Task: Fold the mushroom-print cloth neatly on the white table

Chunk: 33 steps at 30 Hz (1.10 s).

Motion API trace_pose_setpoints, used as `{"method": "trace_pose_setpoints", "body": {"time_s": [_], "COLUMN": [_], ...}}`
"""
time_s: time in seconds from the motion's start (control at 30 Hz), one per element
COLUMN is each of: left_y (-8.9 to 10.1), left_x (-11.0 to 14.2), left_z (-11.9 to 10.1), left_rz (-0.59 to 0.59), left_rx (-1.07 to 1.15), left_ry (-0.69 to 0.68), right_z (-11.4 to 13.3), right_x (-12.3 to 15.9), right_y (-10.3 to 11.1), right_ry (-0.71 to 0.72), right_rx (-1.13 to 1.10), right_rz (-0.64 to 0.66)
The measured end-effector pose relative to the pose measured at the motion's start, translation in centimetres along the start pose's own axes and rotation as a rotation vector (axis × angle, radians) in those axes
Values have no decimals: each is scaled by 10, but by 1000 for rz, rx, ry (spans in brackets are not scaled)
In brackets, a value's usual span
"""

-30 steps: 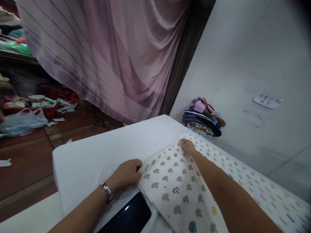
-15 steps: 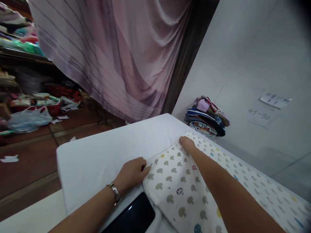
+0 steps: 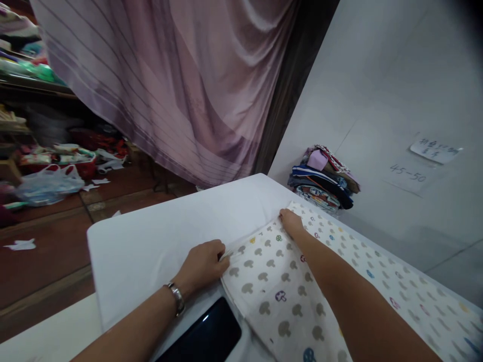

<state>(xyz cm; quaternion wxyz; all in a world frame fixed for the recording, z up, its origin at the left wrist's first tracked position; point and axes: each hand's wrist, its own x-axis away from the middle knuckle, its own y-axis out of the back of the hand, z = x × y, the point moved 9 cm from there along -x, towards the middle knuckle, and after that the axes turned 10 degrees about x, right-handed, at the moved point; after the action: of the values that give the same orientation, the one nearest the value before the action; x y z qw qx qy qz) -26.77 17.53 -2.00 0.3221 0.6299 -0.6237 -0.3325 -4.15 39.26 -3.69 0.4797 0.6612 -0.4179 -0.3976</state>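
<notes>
White fabric printed with grey and coloured mushrooms [image 3: 281, 286] lies over the right part of a white-covered table [image 3: 166, 236]. My left hand [image 3: 204, 264], with a metal bracelet [image 3: 177, 299] at its wrist, grips the fabric's near left corner between thumb and curled fingers. Farther along the same edge, my right hand [image 3: 290, 221] is closed on the fabric, and its forearm crosses over the print. A black smartphone [image 3: 209, 332] lies beside the fabric, just below my left hand.
Folded clothes [image 3: 322, 176] are stacked against the white wall [image 3: 396, 90], near handwritten paper labels [image 3: 409, 171]. A pinkish-purple curtain [image 3: 181, 90] hangs behind the table. On the tiled floor at left are a plastic bag [image 3: 51, 186] and paper scraps [image 3: 20, 245].
The view has shifted slightly, so table and clothes sit a little farther right than a second ago. Both hands keep their hold on the fabric edge, which has barely moved.
</notes>
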Motion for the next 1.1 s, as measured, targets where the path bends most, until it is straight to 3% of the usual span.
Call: {"method": "trace_pose_setpoints", "body": {"time_s": [0.13, 0.67, 1.1], "left_y": [-2, -6, -5], "left_x": [0, 1, 1], "left_z": [1, 3, 1], "left_rz": [31, 64, 60], "left_rx": [-21, -51, -53], "left_ry": [20, 0, -10], "right_z": [-1, 23, 34], "right_x": [1, 16, 25], "right_y": [1, 14, 20], "right_ry": [4, 266, 324], "right_rx": [-54, -184, -137], "right_rz": [-6, 110, 64]}}
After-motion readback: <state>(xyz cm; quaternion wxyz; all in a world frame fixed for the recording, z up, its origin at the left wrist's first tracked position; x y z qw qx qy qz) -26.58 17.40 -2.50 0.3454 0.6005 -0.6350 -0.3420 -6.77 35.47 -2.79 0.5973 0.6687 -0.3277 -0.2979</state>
